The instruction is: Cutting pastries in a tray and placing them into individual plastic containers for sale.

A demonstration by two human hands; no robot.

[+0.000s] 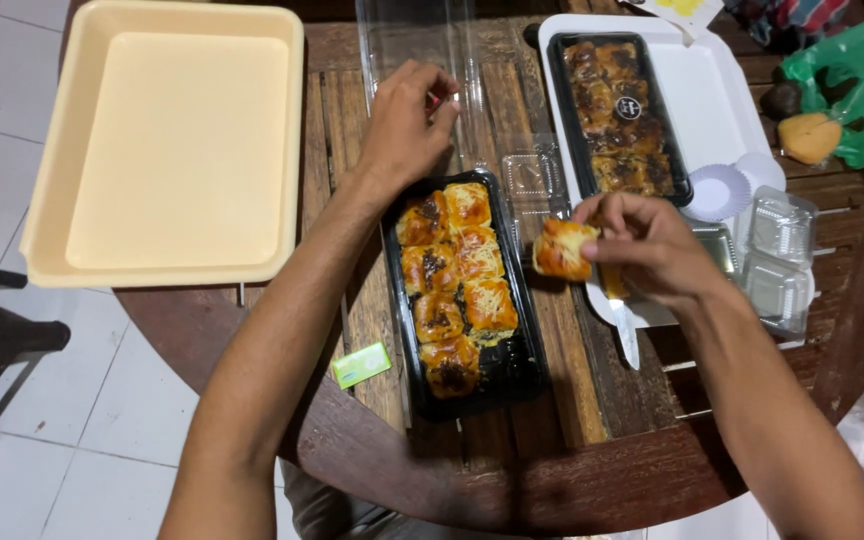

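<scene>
My right hand (pixel 652 245) holds a golden bread roll (pixel 562 250) just to the right of a black tray (pixel 519 378) with several glazed rolls. My left hand (pixel 407 120) rests at the tray's far end, fingers curled on the edge of a clear plastic lid (pixel 422 40). A second black tray of dark rolls (pixel 617 115) sits on a white tray (pixel 722 100) at the back right.
A large empty cream tray (pixel 42 200) overhangs the wooden table's left edge. Small clear plastic boxes (pixel 777 260) and white paper cups (pixel 717 190) lie at the right. A green bag (pixel 862 80) is at the far right, a small green packet (pixel 362 365) near me.
</scene>
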